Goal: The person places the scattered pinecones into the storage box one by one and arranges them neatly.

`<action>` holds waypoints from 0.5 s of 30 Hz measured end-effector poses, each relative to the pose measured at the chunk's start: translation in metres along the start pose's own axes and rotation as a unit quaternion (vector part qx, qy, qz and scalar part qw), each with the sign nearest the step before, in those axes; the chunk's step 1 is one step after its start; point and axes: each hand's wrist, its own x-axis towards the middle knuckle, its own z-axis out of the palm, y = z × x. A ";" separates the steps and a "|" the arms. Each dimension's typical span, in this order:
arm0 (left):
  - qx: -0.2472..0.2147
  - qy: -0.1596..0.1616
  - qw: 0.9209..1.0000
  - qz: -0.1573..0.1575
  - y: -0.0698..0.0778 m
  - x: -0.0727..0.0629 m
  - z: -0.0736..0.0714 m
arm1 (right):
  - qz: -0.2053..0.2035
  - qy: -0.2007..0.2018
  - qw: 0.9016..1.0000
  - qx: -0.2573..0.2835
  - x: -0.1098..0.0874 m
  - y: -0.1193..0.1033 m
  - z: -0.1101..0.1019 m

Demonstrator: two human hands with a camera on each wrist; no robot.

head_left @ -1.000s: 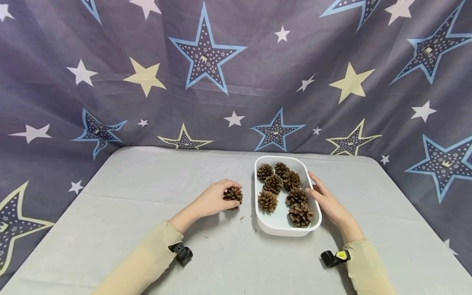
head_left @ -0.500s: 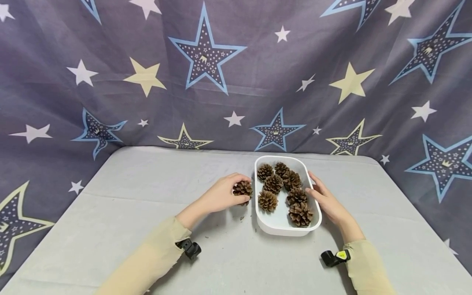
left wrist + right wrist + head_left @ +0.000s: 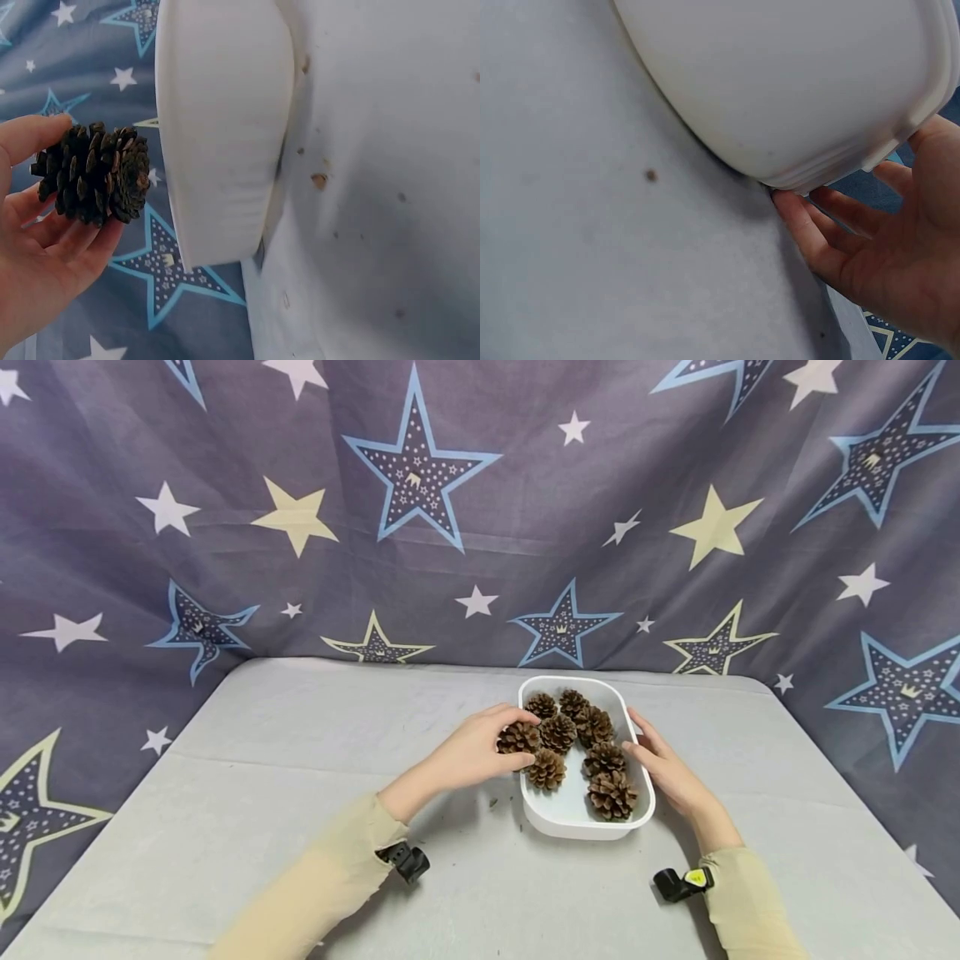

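Note:
My left hand holds a brown pine cone between thumb and fingers, over the left rim of a white plastic tub. In the left wrist view the pine cone is raised beside the tub's wall, a gap apart from it. My right hand grips the tub's right side, its thumb over the rim. Fingertips press the outside of the wall low down in the right wrist view. Several pine cones lie inside the tub, along its left, back and right.
The tub stands on a pale grey cloth-covered table. Small brown scraps are scattered on the cloth near it. A dark curtain with stars hangs behind the table and at both sides.
My left hand has carried the pine cone up and to the right, from the table left of the tub to above its rim. The right hand and tub have stayed put.

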 end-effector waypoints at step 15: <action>-0.012 -0.029 0.998 0.058 0.018 0.012 0.027 | 0.003 0.002 1.000 -0.002 0.002 0.003 0.001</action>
